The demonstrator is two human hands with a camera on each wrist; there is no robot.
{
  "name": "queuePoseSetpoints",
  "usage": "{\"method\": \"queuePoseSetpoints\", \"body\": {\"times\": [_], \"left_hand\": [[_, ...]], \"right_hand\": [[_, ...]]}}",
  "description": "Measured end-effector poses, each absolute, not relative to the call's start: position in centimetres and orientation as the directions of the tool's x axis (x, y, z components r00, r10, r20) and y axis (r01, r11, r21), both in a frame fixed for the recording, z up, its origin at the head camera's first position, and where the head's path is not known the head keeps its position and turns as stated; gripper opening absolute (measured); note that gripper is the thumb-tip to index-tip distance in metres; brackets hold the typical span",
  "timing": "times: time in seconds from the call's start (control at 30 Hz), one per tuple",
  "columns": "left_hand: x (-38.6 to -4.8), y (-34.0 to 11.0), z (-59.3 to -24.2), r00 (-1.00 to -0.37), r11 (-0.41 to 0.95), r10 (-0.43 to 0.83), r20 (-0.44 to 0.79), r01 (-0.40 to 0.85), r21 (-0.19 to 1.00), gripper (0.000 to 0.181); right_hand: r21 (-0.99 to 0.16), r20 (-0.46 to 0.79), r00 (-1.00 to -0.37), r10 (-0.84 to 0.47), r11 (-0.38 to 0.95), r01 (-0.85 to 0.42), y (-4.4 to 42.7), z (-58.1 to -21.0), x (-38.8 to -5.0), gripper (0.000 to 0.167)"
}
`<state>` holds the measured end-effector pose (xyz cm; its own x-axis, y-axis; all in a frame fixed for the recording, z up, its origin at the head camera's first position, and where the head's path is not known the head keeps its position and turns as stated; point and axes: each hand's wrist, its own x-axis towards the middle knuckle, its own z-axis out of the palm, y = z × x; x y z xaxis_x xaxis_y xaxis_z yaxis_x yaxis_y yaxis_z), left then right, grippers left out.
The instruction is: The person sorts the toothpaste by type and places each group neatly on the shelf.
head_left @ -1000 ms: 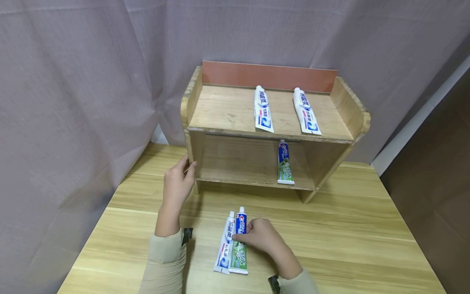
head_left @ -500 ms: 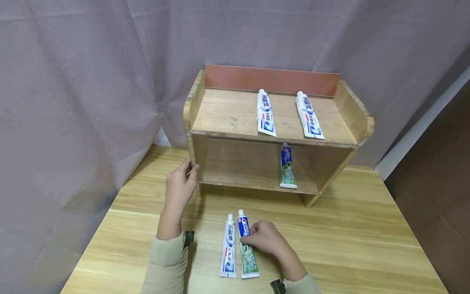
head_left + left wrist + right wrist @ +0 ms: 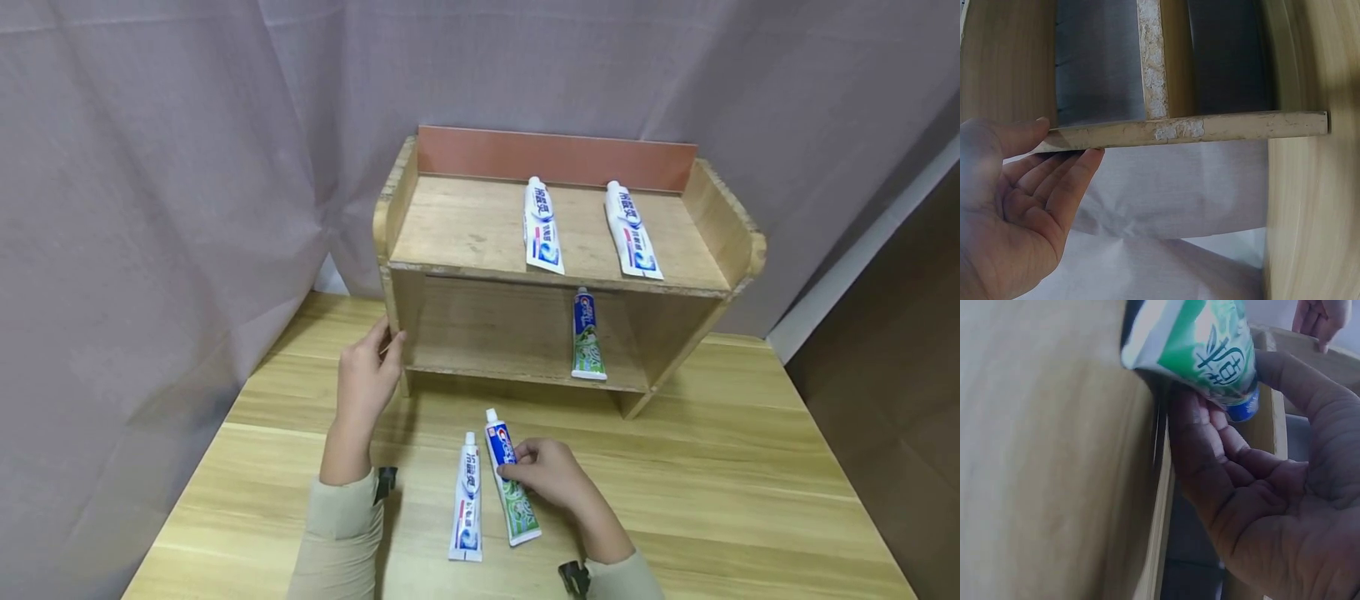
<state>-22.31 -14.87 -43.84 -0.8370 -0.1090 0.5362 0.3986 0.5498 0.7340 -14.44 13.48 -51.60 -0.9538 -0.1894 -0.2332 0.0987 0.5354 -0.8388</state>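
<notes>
My left hand (image 3: 367, 367) grips the left side panel of the wooden shelf (image 3: 487, 371); in the left wrist view its thumb and fingers (image 3: 1075, 178) lie on opposite faces of the board. My right hand (image 3: 551, 475) pinches a blue and green toothpaste tube (image 3: 512, 483) by its middle, cap pointing toward the shelf. In the right wrist view the green end of that tube (image 3: 1210, 350) sits between thumb and fingers. Left of it, apart, a white toothpaste tube (image 3: 467, 500) lies on the table.
Two white toothpaste tubes (image 3: 543, 227) (image 3: 633, 232) lie on the upper shelf board. Another blue and green tube (image 3: 587, 337) lies on the lower board, toward the right. A grey curtain (image 3: 187, 167) hangs behind, and a brown panel (image 3: 885, 275) stands at the right.
The blue and green tube in my right hand has come apart from the white tube, moving right and then toward the shelf, tilting. The white tube has straightened. My left hand keeps its grip.
</notes>
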Motion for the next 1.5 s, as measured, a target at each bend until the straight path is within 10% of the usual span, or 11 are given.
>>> {"method": "queuePoseSetpoints", "body": {"times": [1.5], "left_hand": [[-22.5, -14.9, -44.1, -0.827, 0.556, -0.109, 0.551, 0.409, 0.724, 0.033]], "right_hand": [[-0.900, -0.104, -0.991, -0.080, 0.432, 0.059, 14.3, -48.1, -14.9, 0.034]]}}
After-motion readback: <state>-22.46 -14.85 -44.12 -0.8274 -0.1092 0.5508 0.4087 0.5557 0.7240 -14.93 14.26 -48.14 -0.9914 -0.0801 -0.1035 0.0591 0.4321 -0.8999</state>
